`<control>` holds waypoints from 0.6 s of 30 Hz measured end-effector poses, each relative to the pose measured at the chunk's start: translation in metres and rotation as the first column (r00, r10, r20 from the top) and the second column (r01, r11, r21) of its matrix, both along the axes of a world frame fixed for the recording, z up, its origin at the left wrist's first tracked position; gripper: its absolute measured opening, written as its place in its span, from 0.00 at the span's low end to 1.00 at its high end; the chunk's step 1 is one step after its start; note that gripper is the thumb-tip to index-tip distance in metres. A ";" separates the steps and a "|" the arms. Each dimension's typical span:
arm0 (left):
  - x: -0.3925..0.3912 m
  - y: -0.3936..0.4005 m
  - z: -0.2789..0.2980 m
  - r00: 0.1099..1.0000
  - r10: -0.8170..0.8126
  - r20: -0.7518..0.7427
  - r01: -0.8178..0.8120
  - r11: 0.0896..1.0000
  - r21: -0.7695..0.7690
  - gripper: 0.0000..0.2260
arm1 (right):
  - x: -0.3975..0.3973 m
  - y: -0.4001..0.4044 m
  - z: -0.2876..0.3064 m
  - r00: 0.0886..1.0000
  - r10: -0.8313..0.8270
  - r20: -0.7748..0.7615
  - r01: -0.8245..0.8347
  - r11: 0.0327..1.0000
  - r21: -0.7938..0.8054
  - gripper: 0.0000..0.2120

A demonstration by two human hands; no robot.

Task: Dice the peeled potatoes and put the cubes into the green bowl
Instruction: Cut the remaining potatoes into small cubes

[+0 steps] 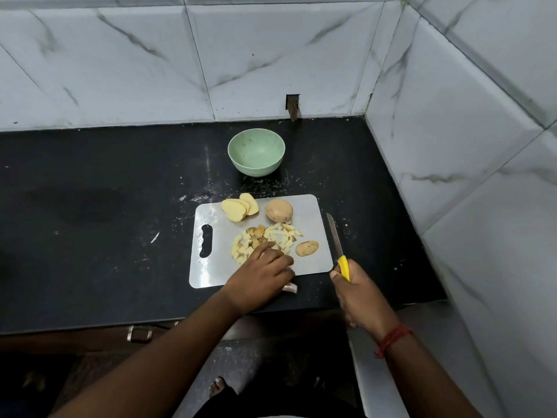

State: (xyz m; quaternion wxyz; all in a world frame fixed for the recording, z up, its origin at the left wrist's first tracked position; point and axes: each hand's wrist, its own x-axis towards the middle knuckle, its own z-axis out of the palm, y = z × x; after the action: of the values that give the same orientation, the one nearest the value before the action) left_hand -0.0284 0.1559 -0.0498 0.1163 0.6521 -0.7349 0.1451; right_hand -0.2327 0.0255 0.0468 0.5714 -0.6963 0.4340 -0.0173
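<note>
A steel cutting board (208, 273) lies on the black counter. On it sit a pile of potato cubes (271, 236), several potato slices (239, 207) at its far left, a large potato piece (278, 210) and a small one (306, 248). My left hand (262, 276) rests on the near side of the cube pile, fingers curved over some cubes. My right hand (355, 294) grips the yellow handle of a knife (337, 241), whose blade points away along the board's right edge. The green bowl (256, 152) stands empty behind the board.
The black counter (105, 191) ends at marble-tiled walls behind and on the right (467, 146). A small brown scrap (290, 288) lies by the board's near edge. White crumbs dot the counter between board and bowl. The counter's front edge runs just under my wrists.
</note>
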 end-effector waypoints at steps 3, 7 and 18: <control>0.008 0.003 -0.003 0.998 0.053 -0.034 -0.052 0.999 0.011 0.06 | -0.002 -0.001 0.002 1.000 0.001 0.000 -0.001 1.000 -0.008 0.06; 0.019 0.016 -0.008 0.996 0.072 -0.044 -0.071 0.997 0.029 0.12 | -0.007 -0.004 0.001 1.000 -0.009 -0.008 0.009 1.000 -0.018 0.05; -0.017 -0.025 0.009 0.992 0.113 -0.048 -0.103 0.978 0.180 0.24 | -0.004 -0.008 0.000 1.000 -0.004 -0.016 0.003 1.000 -0.031 0.05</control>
State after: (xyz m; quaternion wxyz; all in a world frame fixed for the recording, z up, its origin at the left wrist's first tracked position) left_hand -0.0452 0.1314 -0.0407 0.0711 0.7027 -0.7048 0.0666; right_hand -0.2368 0.0180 0.0466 0.5572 -0.7043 0.4395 -0.0195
